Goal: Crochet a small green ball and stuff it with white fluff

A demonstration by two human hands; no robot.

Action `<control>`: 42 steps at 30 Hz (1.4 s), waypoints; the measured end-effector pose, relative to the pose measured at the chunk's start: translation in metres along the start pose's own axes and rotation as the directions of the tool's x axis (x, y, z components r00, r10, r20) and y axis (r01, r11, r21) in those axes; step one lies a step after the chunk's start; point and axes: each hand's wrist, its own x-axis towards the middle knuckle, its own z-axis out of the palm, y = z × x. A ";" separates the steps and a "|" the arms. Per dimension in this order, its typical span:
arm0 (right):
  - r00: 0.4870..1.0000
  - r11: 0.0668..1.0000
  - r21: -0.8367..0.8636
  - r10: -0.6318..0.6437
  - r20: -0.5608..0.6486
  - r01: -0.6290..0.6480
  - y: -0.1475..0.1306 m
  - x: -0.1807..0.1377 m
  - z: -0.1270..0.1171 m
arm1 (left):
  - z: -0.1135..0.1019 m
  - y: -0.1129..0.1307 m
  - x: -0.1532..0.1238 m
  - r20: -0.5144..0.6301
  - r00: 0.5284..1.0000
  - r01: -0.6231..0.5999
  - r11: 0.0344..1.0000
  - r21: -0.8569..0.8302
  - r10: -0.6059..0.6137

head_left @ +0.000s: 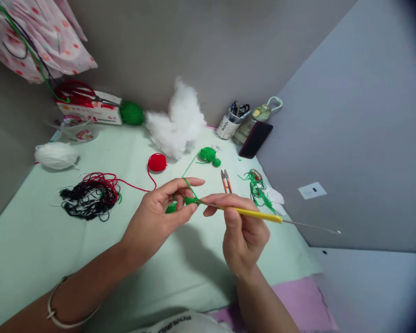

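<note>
My left hand [161, 212] pinches a small green crocheted piece [189, 201], with a green yarn strand running over my index finger back to a green yarn ball [207, 154]. Gripped in my right hand [241, 226] is a yellow-handled crochet hook [260, 215]; its tip sits in the green piece and its metal end points right. Both hands hover above the pale green cloth [38, 240].
On the cloth lie a tangle of black and red yarn [90, 196], a red yarn ball [157, 162], white yarn [55, 155], white stuffing [178, 122], thread snips [226, 181], green scraps [258, 187], a dark green ball [132, 113], a phone [255, 138], a pen cup [230, 122].
</note>
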 end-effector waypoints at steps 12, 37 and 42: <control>0.924 0.816 -0.433 -0.330 0.194 0.382 0.009 -0.006 -0.001 | 0.014 -0.006 -0.007 -0.105 0.994 -0.043 0.988 -0.147 0.028; 0.989 0.999 -0.006 0.050 -0.138 -0.052 0.008 0.004 -0.002 | 0.003 -0.001 0.006 0.212 0.950 0.311 0.714 -0.627 -0.228; 0.981 0.966 0.180 0.193 -0.033 -0.184 0.006 0.007 0.002 | 0.004 -0.002 0.003 0.188 0.974 0.204 0.859 -0.469 -0.128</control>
